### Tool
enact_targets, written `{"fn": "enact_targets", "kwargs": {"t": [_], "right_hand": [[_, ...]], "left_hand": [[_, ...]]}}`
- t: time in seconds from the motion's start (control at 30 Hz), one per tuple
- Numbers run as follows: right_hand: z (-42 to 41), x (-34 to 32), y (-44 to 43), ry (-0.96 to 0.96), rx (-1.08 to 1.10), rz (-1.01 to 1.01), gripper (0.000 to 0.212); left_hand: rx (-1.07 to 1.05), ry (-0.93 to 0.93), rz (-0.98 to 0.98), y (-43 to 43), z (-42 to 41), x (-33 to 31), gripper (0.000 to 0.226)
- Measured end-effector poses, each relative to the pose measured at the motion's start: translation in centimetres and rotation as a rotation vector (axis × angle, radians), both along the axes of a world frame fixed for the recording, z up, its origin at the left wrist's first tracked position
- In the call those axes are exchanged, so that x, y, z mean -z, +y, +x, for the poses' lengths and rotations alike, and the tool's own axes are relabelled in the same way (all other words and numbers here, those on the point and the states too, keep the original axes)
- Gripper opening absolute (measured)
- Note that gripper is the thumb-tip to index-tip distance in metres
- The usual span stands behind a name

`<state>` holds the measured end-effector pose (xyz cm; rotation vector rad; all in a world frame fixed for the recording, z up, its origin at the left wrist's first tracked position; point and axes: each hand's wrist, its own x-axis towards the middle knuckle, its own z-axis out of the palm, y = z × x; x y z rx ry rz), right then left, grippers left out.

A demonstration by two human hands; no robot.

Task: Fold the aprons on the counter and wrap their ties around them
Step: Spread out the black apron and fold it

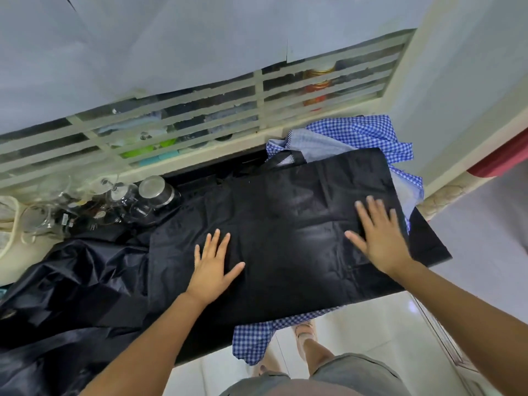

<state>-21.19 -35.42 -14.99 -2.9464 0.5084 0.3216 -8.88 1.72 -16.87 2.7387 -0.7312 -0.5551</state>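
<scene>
A black apron (288, 212) lies spread flat on the counter as a wide rectangle. My left hand (213, 265) rests flat on its near left part, fingers apart. My right hand (380, 234) presses flat on its right side, fingers spread. Under the black apron lies a blue-and-white checked apron (363, 132), showing at the back right and hanging over the front edge (254, 341). More black apron fabric (71, 290) is heaped, crumpled, at the left. No ties are clearly visible.
Glass cups and a steel pot (155, 191) stand at the back left of the counter. A louvred window (200, 121) runs behind. The counter's right corner (437, 247) juts over a tiled floor, where my feet show.
</scene>
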Motion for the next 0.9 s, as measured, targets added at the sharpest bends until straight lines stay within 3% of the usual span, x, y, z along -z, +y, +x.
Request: {"fn": "enact_targets", "kwargs": {"t": [0.13, 0.2, 0.43, 0.6, 0.73, 0.9], "right_hand": [[-1.9, 0.2, 7.4, -0.013, -0.541, 0.089, 0.090], [-2.8, 0.7, 10.3, 0.071, -0.619, 0.138, 0.088], [-4.5, 0.6, 12.9, 0.244, -0.686, 0.033, 0.105], [-5.8, -0.6, 13.3, 0.271, -0.624, -0.005, 0.094], [-6.4, -0.7, 11.8, 0.230, -0.505, -0.039, 0.085], [-7.2, -2.4, 7.5, 0.234, -0.344, -0.140, 0.068]], "left_hand": [[0.250, -0.072, -0.098, 2.0, -4.1, -0.1, 0.084], [0.309, -0.059, -0.056, 3.2, -6.0, 0.2, 0.082], [0.262, 0.030, 0.127, 5.8, -8.5, -0.2, 0.078], [0.108, -0.012, 0.166, 7.1, -8.8, -0.7, 0.077], [0.008, -0.082, 0.329, 9.2, -8.6, -0.7, 0.085], [-0.046, -0.039, 0.403, 12.1, -7.9, -1.5, 0.089]]}}
